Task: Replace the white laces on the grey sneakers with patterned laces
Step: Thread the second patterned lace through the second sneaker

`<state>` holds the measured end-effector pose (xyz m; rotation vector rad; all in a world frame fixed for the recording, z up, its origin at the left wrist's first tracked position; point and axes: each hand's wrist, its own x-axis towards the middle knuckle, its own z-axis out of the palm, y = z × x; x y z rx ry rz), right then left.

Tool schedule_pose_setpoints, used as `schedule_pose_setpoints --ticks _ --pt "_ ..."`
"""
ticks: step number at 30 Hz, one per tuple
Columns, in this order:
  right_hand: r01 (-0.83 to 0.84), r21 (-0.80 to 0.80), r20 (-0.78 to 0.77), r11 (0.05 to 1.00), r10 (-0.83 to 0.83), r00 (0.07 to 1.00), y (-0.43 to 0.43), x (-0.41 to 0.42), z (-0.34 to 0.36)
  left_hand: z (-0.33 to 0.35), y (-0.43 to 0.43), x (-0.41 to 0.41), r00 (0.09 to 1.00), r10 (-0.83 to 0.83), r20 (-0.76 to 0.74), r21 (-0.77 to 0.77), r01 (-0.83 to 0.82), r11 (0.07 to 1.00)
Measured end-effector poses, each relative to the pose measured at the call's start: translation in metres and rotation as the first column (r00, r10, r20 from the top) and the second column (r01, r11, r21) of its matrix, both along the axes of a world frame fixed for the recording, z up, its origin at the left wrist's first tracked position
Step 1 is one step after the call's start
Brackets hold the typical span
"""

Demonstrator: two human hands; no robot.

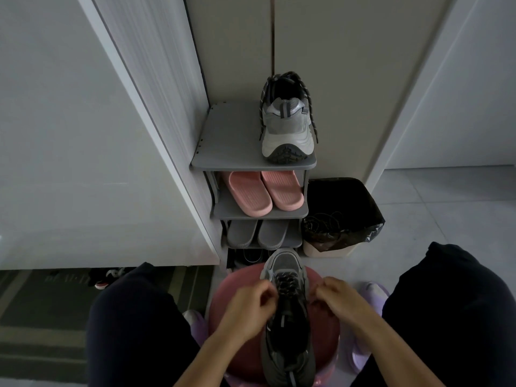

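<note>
A grey sneaker [286, 328] lies on a pink round stool [223, 300] between my knees, toe pointing away from me. A dark patterned lace [285, 286] is threaded across its upper eyelets. My left hand [250, 305] pinches the lace at the shoe's left side, and my right hand [339, 298] pinches it at the right side. The second grey sneaker [287, 127] stands heel toward me on the top shelf of the shoe rack [231, 152], with a dark patterned lace hanging loose down both its sides.
The rack holds pink slippers [265, 191] and grey slippers [257, 233] on lower shelves. A bin lined with a black bag [340, 213] stands to its right. Purple slippers [368, 294] are on the floor. A white cabinet [83, 135] rises at the left.
</note>
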<state>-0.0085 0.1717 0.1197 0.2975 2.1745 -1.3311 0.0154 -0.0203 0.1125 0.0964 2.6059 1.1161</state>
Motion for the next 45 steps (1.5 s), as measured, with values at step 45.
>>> schedule_pose_setpoints --ticks 45 --pt "0.036 -0.250 -0.077 0.968 -0.057 0.995 0.011 0.005 -0.011 0.021 0.052 -0.017 0.991 0.135 -0.015 0.157 -0.131 0.979"
